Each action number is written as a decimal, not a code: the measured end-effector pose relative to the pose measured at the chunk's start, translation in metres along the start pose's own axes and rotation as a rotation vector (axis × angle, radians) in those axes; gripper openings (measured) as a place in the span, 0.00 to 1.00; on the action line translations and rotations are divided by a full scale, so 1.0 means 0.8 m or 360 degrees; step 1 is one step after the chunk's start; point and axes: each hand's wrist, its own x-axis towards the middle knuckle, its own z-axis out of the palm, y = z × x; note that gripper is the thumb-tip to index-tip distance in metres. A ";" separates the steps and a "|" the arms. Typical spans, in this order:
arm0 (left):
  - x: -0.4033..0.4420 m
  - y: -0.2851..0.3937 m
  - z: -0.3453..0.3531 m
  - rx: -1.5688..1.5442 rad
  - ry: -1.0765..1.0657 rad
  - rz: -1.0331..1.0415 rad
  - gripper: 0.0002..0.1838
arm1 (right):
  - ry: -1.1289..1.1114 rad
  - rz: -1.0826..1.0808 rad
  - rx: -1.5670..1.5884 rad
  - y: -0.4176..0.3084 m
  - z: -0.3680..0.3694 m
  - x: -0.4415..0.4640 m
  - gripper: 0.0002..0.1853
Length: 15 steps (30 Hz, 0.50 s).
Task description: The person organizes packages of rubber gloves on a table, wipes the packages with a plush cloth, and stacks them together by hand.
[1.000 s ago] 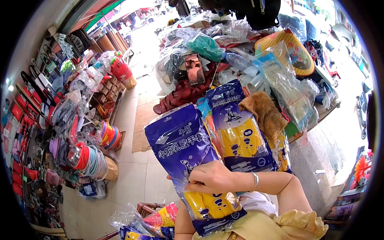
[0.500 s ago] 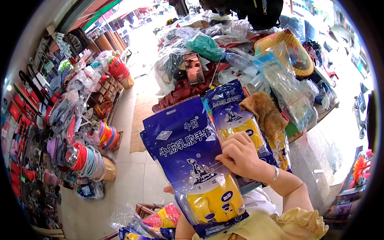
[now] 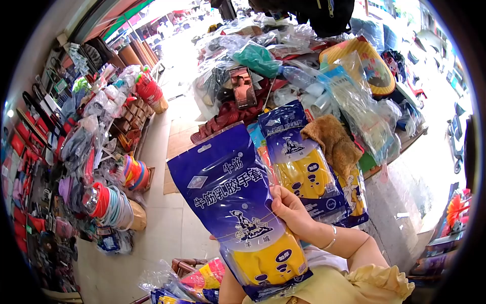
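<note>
A blue and yellow packet of rubber gloves is held up, tilted, in front of my chest. A thin string or band crosses its middle. My right hand pinches its right edge, thumb in front. Only a fingertip of my left hand shows at the packet's left edge; the rest is hidden behind it, where it supports the packet. Just beyond my right hand, a second glove packet lies on the heap, with a brown furry cloth on its right side.
A phone leans on the heap of plastic-wrapped goods ahead. A yellow fan-shaped item lies at the right. Shelves of goods and a basket of coloured hoops line the left. More packets sit low in front.
My right hand has gone from the string at the packet's middle to a pinch on its right edge. The packet's top has swung a little left and down.
</note>
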 end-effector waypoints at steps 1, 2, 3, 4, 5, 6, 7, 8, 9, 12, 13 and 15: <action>0.003 0.003 0.001 0.0007 0.0012 0.0004 0.33 | -0.0034 -0.0026 -0.0007 -0.002 0.002 0.000 0.12; 0.005 0.005 0.001 0.0018 0.0027 0.0004 0.33 | -0.0031 -0.0029 -0.0004 -0.002 0.001 0.000 0.12; 0.007 0.008 0.003 0.0029 0.0038 0.0004 0.33 | -0.0066 -0.0084 -0.0038 -0.002 0.000 0.000 0.11; 0.009 0.012 0.005 0.0034 0.0064 0.0004 0.33 | -0.0099 -0.0140 -0.0072 -0.002 -0.002 0.000 0.11; 0.008 0.016 0.008 0.0045 0.0086 0.0006 0.33 | -0.0094 -0.0143 -0.0072 -0.001 -0.004 0.002 0.11; 0.006 0.023 0.012 0.0050 0.0114 0.0006 0.33 | -0.0116 -0.0215 -0.0108 0.001 -0.007 0.005 0.12; 0.001 0.029 0.017 0.0058 0.0150 0.0003 0.33 | -0.0140 -0.0282 -0.0145 0.003 -0.009 0.007 0.13; -0.001 0.036 0.018 0.0048 0.0178 0.0011 0.33 | -0.0144 -0.0273 -0.0146 0.006 -0.011 0.008 0.13; -0.003 0.042 0.017 0.0022 0.0178 0.0037 0.33 | -0.0098 -0.0447 -0.0518 0.009 -0.013 0.009 0.15; 0.004 0.051 -0.006 -0.0146 0.0072 0.0121 0.29 | -0.0064 -0.0613 -0.0931 0.012 -0.012 0.007 0.19; 0.008 0.054 -0.009 -0.0287 -0.0035 0.0162 0.26 | -0.0062 -0.0605 -0.0976 0.010 -0.012 0.005 0.20; 0.004 0.049 -0.011 -0.0335 -0.0036 0.0148 0.23 | -0.0011 -0.0561 -0.0994 0.006 -0.010 0.000 0.21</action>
